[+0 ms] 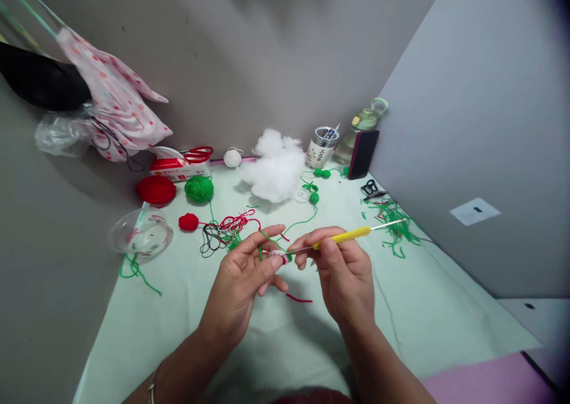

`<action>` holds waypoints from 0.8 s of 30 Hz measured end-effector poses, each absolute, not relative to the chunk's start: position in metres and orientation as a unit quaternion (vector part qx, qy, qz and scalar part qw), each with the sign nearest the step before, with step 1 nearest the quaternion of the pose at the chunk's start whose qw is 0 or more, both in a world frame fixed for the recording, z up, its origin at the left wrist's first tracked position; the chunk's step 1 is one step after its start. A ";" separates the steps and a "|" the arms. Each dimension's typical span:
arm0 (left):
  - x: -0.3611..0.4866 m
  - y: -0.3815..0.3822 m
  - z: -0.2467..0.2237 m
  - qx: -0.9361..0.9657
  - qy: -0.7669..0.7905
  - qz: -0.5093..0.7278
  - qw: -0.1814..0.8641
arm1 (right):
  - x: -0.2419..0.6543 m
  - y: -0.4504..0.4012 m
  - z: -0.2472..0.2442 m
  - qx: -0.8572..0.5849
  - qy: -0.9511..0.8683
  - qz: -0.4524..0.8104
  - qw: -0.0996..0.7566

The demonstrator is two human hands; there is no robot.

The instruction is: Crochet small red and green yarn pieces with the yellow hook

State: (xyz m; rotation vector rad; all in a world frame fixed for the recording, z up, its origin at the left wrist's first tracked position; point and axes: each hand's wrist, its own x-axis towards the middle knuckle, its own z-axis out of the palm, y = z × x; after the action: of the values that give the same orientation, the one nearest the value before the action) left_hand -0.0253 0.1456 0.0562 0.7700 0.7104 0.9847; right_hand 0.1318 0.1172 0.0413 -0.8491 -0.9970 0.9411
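Pinching crocheted piece (276, 253) in left hand (236, 279), nearer than the white stuffing (276, 169) — gripping yellow hook (350, 236) in right hand (350, 279). Could drop a loop through slack green yarn (260, 252).

Moderate indoor light | soft shadows below hands (341, 273) | wide-angle bowing | dark right corner

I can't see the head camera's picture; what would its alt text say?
Two bare hands work over a pale green tabletop: the left hand pinches a small crocheted piece, and the right hand holds a yellow-handled hook to it. Beyond lie red yarn, green yarn and fluffy white stuffing.
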 end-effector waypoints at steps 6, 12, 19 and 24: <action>-0.027 0.142 0.056 0.404 0.373 0.481 0.683 | 0.127 0.108 0.043 -0.428 -0.587 0.217 0.652; -0.018 0.137 0.059 0.361 0.374 0.508 0.687 | 0.123 0.108 0.037 -0.417 -0.708 0.000 0.569; -0.027 0.148 0.063 0.243 0.317 0.422 0.814 | 0.130 0.111 0.044 -0.419 -0.610 0.142 0.657; -0.024 0.144 0.060 0.313 0.312 0.445 0.779 | 0.126 0.116 0.048 -0.405 -0.584 0.224 0.667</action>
State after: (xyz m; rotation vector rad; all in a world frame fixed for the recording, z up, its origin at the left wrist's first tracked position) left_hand -0.0242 0.1437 0.0604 0.6770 0.6755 0.9625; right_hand 0.1261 0.1163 0.0477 -0.9148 -1.3171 0.5059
